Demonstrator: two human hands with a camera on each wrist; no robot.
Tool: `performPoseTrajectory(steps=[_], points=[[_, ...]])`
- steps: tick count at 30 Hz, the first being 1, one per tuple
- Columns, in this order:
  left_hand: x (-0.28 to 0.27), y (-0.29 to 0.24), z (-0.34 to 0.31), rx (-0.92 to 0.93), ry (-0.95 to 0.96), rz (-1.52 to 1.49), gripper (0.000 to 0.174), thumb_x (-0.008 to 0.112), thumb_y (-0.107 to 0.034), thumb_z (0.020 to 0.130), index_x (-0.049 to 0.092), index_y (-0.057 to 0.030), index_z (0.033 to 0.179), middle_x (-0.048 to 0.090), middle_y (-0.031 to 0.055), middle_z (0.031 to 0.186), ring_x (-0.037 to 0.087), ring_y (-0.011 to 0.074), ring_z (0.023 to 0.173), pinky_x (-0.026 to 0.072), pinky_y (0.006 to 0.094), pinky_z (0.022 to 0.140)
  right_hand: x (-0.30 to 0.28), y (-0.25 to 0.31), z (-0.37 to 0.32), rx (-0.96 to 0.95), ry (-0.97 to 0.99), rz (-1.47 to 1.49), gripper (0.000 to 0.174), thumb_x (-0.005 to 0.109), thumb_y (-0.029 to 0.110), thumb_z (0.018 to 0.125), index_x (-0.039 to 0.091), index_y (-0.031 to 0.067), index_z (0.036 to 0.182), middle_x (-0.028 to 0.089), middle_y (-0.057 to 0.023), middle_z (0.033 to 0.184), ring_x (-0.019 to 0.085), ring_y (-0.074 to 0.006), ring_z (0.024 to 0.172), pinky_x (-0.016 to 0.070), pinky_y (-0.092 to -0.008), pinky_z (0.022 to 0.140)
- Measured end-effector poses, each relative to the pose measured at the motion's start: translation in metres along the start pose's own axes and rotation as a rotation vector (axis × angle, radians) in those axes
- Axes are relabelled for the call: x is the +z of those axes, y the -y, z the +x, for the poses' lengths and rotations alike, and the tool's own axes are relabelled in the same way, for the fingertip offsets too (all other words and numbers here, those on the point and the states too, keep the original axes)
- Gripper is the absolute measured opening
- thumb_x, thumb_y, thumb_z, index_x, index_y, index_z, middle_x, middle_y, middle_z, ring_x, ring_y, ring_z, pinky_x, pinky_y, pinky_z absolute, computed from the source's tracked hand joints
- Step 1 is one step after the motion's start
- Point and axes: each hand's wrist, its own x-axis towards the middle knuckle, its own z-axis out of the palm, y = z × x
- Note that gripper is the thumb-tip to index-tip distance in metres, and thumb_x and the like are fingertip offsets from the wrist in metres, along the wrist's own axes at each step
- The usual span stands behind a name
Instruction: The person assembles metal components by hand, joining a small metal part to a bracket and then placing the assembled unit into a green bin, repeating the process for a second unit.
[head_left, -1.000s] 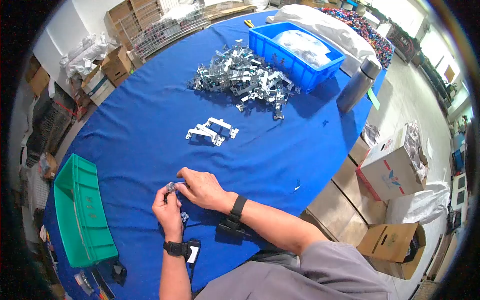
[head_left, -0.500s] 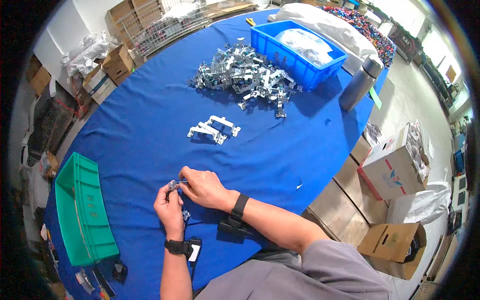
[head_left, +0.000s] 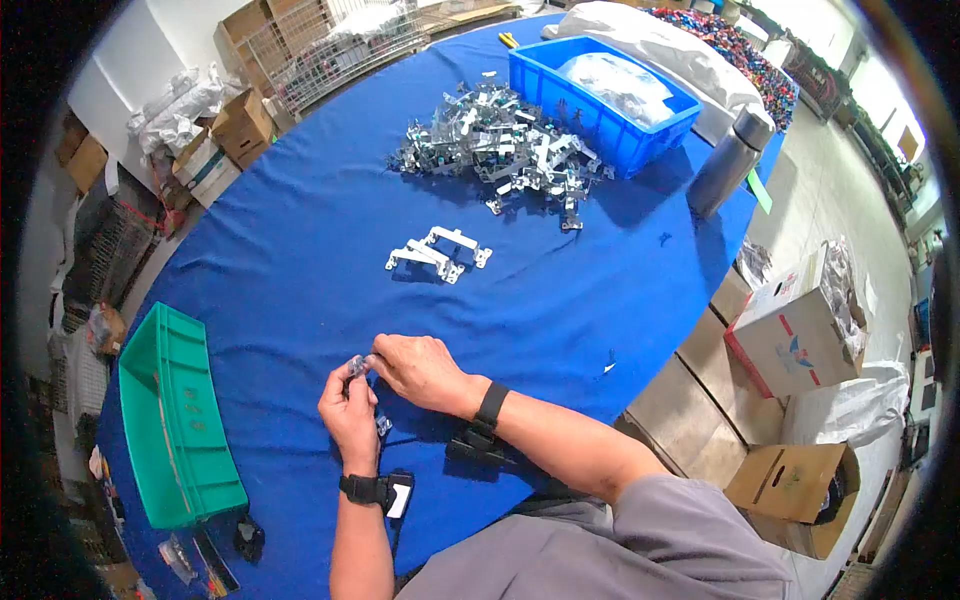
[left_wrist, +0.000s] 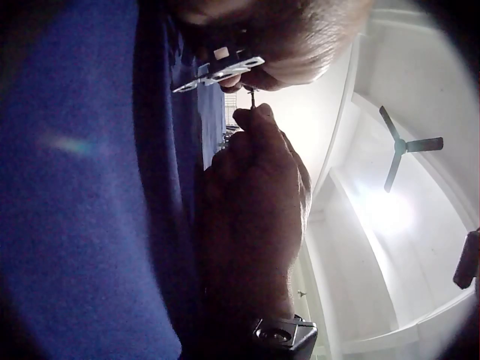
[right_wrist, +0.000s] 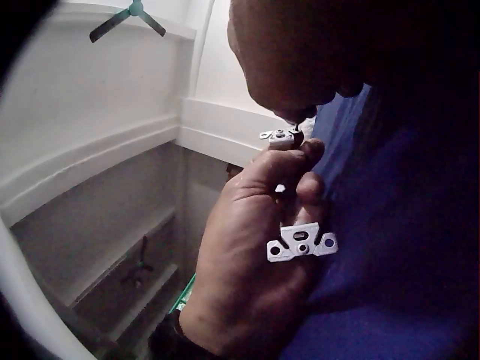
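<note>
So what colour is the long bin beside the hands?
The long plastic bin is green, clearest in the head view.

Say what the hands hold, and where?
The left hand pinches a small silver metal bracket at one end; right hand pinches a thin dark pin by its end.

Small bright metal bracket (head_left: 357,366), shiny metal bracket pile (head_left: 500,150), matt blue cloth table cover (head_left: 300,250), smooth green plastic bin (head_left: 150,420)

View nudged slightly rightward and upward, left hand (head_left: 350,412), right hand (head_left: 420,372) and the small bracket (head_left: 357,366) pinched between them now nearer frame centre, pile of metal parts (head_left: 500,150) closer to the top edge.
</note>
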Motion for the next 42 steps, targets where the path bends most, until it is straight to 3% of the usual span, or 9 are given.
performPoseTrajectory(steps=[10, 13, 17, 21, 25, 27, 31, 33, 42], points=[[0.002, -0.007, 0.002, -0.012, -0.007, 0.025, 0.016, 0.055, -0.001, 0.094, 0.065, 0.0001, 0.107, 0.056, -0.0021, 0.068, 0.044, 0.0017, 0.052, 0.0304, 0.0183, 0.044, -0.005, 0.004, 0.004, -0.009, -0.009, 0.039, 0.02, 0.058, 0.022, 0.095, 0.052, 0.0027, 0.091, 0.061, -0.0171, 0.075, 0.061, -0.0397, 0.071, 0.0455, -0.0491, 0.059], [0.0, -0.005, 0.0, -0.031, -0.005, -0.024, 0.016, 0.056, 0.001, 0.094, 0.066, 0.0018, 0.106, 0.061, -0.0003, 0.076, 0.048, 0.0024, 0.057, 0.0357, 0.0185, 0.048, -0.003, 0.002, 0.005, -0.06, -0.026, -0.047, 0.019, 0.058, 0.02, 0.094, 0.052, 0.0025, 0.091, 0.061, -0.0172, 0.076, 0.061, -0.0397, 0.071, 0.0455, -0.0495, 0.059], [-0.002, -0.004, 0.0, -0.052, 0.015, -0.044, 0.015, 0.057, 0.0, 0.094, 0.066, 0.0022, 0.106, 0.063, 0.0006, 0.081, 0.049, 0.0021, 0.058, 0.0375, 0.0181, 0.049, -0.003, 0.006, 0.003, -0.014, -0.097, 0.086, 0.019, 0.059, 0.019, 0.093, 0.05, 0.0029, 0.089, 0.061, -0.017, 0.075, 0.06, -0.0397, 0.069, 0.0452, -0.0496, 0.058], [0.0, -0.007, -0.001, -0.042, 0.004, -0.01, 0.016, 0.056, 0.001, 0.093, 0.067, 0.0021, 0.105, 0.062, 0.0, 0.079, 0.048, 0.0021, 0.057, 0.0366, 0.0183, 0.049, -0.007, 0.003, 0.004, -0.015, 0.02, 0.008, 0.022, 0.061, 0.021, 0.092, 0.052, 0.0024, 0.099, 0.064, -0.0185, 0.08, 0.064, -0.0393, 0.073, 0.0474, -0.0484, 0.059], [0.001, -0.006, 0.0, -0.035, -0.006, -0.03, 0.014, 0.057, 0.0, 0.094, 0.067, 0.0023, 0.104, 0.062, 0.0001, 0.079, 0.048, 0.002, 0.057, 0.0369, 0.0185, 0.049, 0.0, -0.001, 0.006, -0.035, 0.01, -0.067, 0.024, 0.062, 0.022, 0.091, 0.051, 0.0027, 0.101, 0.064, -0.0187, 0.08, 0.063, -0.0397, 0.074, 0.0473, -0.0489, 0.06], [-0.001, -0.002, 0.002, -0.031, 0.003, -0.055, 0.014, 0.057, 0.0, 0.094, 0.066, 0.0025, 0.103, 0.061, -0.0005, 0.078, 0.048, 0.0021, 0.057, 0.0368, 0.0187, 0.049, -0.002, 0.004, 0.003, 0.006, -0.068, 0.051, 0.023, 0.061, 0.023, 0.092, 0.05, 0.0033, 0.098, 0.062, -0.0181, 0.077, 0.062, -0.0402, 0.071, 0.0455, -0.0497, 0.059], [-0.001, 0.0, 0.001, -0.032, 0.018, -0.031, 0.015, 0.056, 0.001, 0.093, 0.067, 0.002, 0.104, 0.06, -0.001, 0.076, 0.048, 0.0021, 0.057, 0.0363, 0.0191, 0.049, -0.003, 0.001, 0.003, -0.005, -0.006, 0.047, 0.023, 0.058, 0.026, 0.094, 0.048, 0.0047, 0.097, 0.062, -0.0199, 0.076, 0.062, -0.042, 0.07, 0.0459, -0.0538, 0.059], [0.001, 0.0, 0.001, -0.008, -0.014, 0.002, 0.016, 0.055, -0.001, 0.093, 0.066, -0.0002, 0.105, 0.058, -0.0017, 0.069, 0.046, 0.0017, 0.053, 0.0308, 0.0177, 0.043, -0.004, 0.002, 0.004, -0.015, -0.001, 0.007, 0.022, 0.059, 0.023, 0.093, 0.049, 0.004, 0.096, 0.062, -0.0189, 0.077, 0.062, -0.0411, 0.071, 0.0456, -0.0517, 0.059], [0.001, 0.001, 0.003, 0.002, -0.009, -0.02, 0.017, 0.055, -0.001, 0.094, 0.066, -0.0007, 0.106, 0.06, -0.0006, 0.074, 0.046, 0.0019, 0.052, 0.0316, 0.0179, 0.043, -0.005, 0.005, 0.004, -0.012, -0.067, 0.06, 0.02, 0.059, 0.021, 0.094, 0.053, 0.0034, 0.089, 0.06, -0.0161, 0.075, 0.06, -0.0395, 0.07, 0.0452, -0.0493, 0.059]])
